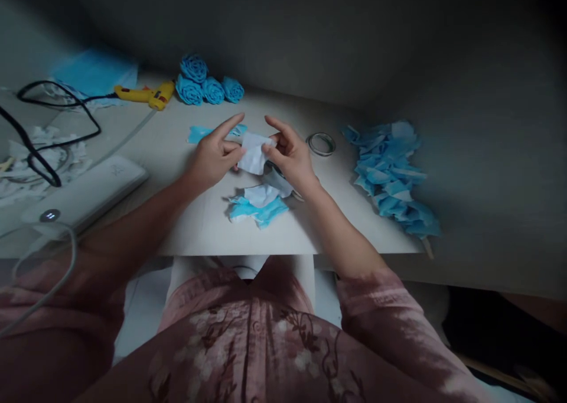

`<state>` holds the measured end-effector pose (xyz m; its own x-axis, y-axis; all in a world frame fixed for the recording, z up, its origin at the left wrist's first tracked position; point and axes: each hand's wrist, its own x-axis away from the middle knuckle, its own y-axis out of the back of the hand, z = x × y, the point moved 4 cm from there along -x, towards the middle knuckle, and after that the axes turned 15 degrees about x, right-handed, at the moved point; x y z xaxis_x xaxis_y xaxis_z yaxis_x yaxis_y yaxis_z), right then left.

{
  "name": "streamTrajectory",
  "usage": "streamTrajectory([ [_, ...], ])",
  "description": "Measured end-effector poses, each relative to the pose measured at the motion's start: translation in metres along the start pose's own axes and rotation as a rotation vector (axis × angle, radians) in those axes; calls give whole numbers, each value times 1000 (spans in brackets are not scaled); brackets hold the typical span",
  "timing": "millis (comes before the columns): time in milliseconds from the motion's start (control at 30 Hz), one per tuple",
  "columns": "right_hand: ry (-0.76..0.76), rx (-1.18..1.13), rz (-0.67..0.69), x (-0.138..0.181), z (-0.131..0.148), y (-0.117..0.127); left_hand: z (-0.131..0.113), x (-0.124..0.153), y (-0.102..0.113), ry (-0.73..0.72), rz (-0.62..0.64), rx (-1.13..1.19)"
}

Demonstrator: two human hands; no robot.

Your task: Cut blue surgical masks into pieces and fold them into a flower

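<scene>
My left hand (216, 153) and my right hand (290, 155) pinch a small, thin white piece of fabric (254, 153) between thumbs and fingers, one at each side. Both index fingers point up, clear of it. Just under my right hand is another pale, sheer piece (277, 181), partly covered by the hand. Several cut blue and white fabric pieces (259, 205) lie loosely on the table below my hands. Behind my left hand a flat blue strip (199, 134) rests on the tabletop, partly hidden by the fingers.
Blue rolled flowers (195, 87) are stacked at the back, beside a yellow glue gun (162, 96) with a black cord. A silvery ring (321, 144) and a blue fabric heap (390, 172) lie right. Left are a white device (101, 184), white scraps (44, 161) and blue sheets (95, 72).
</scene>
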<state>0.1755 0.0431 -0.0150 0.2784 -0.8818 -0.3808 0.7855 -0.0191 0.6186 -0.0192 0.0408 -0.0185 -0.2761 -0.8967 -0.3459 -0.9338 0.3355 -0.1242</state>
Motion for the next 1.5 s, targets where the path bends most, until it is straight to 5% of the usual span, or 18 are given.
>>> streamTrajectory([
  [300,-57,-11,-5,-3,1,1,1,-2,1,114,-30,62],
  [667,-77,26,11,-2,11,4,1,-9,15,39,-150,49],
  [900,-96,94,-157,-16,-28,35,5,-10,20,27,-254,126],
  [1100,-368,482,-195,-14,-57,54,5,-9,26,95,-293,77],
  [1233,-354,826,-148,-6,-40,56,10,-11,32,70,-281,56],
  [1367,-115,804,-211,-8,-8,60,17,-14,34,18,-220,24],
  [1500,-75,709,-26,-9,18,62,13,-11,27,5,-204,3],
])
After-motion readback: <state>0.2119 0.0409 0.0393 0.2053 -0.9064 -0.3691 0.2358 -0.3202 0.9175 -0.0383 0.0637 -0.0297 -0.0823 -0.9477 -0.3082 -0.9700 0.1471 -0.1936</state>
